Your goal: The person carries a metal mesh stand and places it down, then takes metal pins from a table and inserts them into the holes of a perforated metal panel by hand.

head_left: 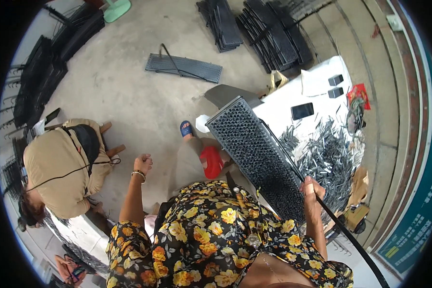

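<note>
My right hand (pixel 313 189) is closed round a long black rod that runs along the side of a black perforated rack (pixel 259 149). The rack is a long panel full of small holes, slanting away from me to the upper left, with its near end beside my body. My left hand (pixel 143 164) hangs to the left over the floor, fingers curled in, with nothing visible in it. To the right of the rack, a heap of small black strips (pixel 326 153) lies on a white sheet (pixel 281 108), with a black phone (pixel 302 111) beyond it.
Another black rack (pixel 185 68) with a bent rod lies on the floor ahead. Stacks of racks (pixel 269 36) stand at the far right, more (pixel 38 77) along the left wall. A person in beige (pixel 57 161) bends at the left by a wooden stool (pixel 115 150). A red object (pixel 211 162) is by my leg.
</note>
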### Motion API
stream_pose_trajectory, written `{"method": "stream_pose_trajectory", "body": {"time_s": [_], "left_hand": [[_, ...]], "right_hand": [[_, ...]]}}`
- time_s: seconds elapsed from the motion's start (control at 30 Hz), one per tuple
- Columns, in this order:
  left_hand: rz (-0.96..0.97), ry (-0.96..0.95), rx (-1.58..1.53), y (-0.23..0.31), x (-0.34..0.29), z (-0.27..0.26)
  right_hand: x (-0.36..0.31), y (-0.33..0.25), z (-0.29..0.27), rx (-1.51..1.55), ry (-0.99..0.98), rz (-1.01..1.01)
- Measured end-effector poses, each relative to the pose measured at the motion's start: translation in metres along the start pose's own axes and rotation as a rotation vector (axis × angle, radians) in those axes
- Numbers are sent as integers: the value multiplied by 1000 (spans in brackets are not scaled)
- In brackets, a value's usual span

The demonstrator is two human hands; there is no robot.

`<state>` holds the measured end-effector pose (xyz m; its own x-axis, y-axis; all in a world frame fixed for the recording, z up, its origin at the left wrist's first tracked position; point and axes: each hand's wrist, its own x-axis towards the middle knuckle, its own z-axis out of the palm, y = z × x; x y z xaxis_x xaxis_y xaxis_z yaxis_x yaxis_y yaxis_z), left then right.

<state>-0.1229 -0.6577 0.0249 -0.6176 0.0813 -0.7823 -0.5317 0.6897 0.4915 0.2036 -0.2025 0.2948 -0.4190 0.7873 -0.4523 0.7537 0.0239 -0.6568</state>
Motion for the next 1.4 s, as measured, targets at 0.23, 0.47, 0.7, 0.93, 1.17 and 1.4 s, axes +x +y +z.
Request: {"method": "stream_pose_trajectory", "body": {"time_s": [0.23,0.47,0.7,0.93,1.17,1.4], "left_hand": [[-8,-44,-258,26,-21,30],[49,-379,-963,143,-72,108],[257,-458,-1175,209,-113,95],[384,-448,-973,268,-73,84],[451,137,66,259,34,73],[498,33,495,243,53,126]], "right_hand": [[30,-39,1,-90,-157,-222],[76,-91,30,-103,-371,-402],[101,-122,28,43,-401,-536],[134,-160,-1,215,-199,-476],[141,-200,-7,279,-121,-470],[183,-211,7,317,-82,-459]]}}
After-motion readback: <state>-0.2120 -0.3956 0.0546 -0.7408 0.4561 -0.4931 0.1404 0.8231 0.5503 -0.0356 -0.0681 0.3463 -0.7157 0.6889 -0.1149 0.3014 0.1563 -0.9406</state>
